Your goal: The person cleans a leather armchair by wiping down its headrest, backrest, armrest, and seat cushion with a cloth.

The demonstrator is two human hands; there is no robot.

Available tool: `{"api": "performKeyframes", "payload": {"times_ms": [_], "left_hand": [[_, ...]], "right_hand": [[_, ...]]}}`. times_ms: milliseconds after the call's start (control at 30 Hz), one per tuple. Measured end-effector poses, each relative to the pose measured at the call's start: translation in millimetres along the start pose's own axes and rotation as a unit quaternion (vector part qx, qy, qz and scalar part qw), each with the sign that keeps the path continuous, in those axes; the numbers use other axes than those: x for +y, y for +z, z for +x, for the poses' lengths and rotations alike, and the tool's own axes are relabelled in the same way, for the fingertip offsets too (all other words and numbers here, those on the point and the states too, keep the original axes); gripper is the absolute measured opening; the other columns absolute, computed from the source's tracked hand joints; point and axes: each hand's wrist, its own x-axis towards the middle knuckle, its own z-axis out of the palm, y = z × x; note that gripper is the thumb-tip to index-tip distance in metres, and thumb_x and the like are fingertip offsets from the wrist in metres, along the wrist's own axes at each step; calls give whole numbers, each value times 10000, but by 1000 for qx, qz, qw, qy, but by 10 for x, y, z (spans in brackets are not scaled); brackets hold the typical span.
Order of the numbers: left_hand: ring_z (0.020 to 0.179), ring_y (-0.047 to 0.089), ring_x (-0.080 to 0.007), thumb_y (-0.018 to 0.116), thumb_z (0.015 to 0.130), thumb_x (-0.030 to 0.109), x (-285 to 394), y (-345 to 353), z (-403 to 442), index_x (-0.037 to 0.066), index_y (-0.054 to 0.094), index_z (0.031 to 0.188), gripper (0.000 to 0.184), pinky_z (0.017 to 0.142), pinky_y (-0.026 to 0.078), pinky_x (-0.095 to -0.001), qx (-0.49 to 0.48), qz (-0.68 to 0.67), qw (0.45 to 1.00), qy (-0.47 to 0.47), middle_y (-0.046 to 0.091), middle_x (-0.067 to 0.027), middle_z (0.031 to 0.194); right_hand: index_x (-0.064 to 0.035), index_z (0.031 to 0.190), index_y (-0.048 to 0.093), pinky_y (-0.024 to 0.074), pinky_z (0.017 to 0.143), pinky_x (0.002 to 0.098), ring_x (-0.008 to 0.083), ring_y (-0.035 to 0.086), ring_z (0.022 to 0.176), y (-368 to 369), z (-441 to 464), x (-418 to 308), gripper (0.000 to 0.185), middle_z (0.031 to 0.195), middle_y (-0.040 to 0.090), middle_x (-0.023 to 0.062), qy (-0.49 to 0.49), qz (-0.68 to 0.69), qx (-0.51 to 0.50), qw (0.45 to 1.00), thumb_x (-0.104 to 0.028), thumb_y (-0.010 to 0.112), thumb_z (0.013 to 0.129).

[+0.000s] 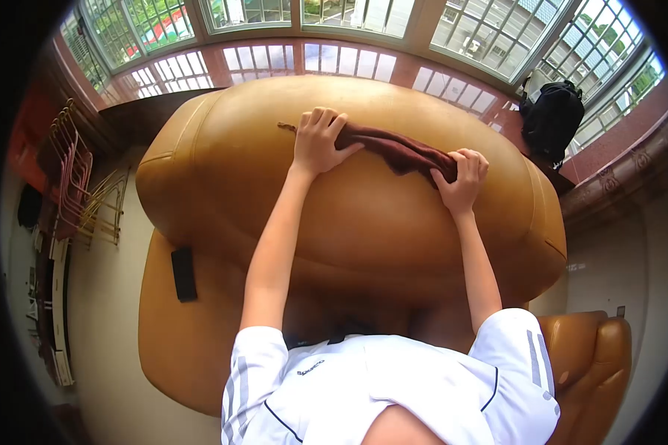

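Observation:
A dark brown cloth [397, 148] stretches between my two hands, bunched lengthwise, against the tan leather sofa backrest [349, 215]. My left hand [321, 141] has its fingers wrapped round the cloth's left end, and a short twisted strip sticks out beyond the knuckles. At the other end, my right hand [464, 178] grips the cloth with curled fingers. The middle of the cloth sags a little and rests on the leather. Both forearms reach forward over the sofa.
A black rectangular object [184, 274] lies on the sofa seat at left. Folding chairs [70, 174] stand by the left wall. A black backpack [553, 119] sits on the window ledge at right. Barred windows [356, 15] run behind the sofa. Another tan sofa [586, 363] is at lower right.

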Motion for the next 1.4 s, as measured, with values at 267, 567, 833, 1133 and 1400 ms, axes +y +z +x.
{"api": "performKeyframes", "payload": {"times_ms": [267,567,833,1133,1400], "left_hand": [[827,487,-248,713,573,426,-133,37,-28,74,530,840,479,694,383,-369,32,-94,995,-20,509,-64,847],[883,417,-197,611,683,335,-321,-220,-421,169,538,952,325,741,345,-332,-43,-120,991,51,450,-10,887],[914,412,-229,633,648,295,-282,-297,-477,120,501,1033,443,767,337,-353,-38,-87,993,72,433,-57,920],[966,426,-242,667,601,329,-212,-223,-554,126,496,1094,559,805,335,-379,-41,-53,995,70,459,-65,1008],[941,432,-278,633,581,390,-309,75,-663,141,469,1077,579,769,326,-425,-61,-19,996,63,443,-84,1043]], "right_hand": [[-39,916,542,323,837,427,320,449,908,90,-47,-11,434,902,511,119,-42,-71,17,996,-406,568,686],[-106,1142,451,343,846,398,283,433,999,9,-154,-313,484,1050,479,89,34,-179,-77,980,-286,577,711],[-143,1197,436,347,883,396,285,442,1016,39,-212,-351,534,1097,465,82,92,-168,-54,980,-236,617,703],[-81,1231,375,310,907,440,330,384,1097,-6,-529,-414,671,1186,407,159,50,-99,8,994,-307,654,664],[-90,1164,361,294,883,496,368,388,1060,293,-636,-184,793,1162,408,161,72,-82,-1,994,-489,664,549]]}}
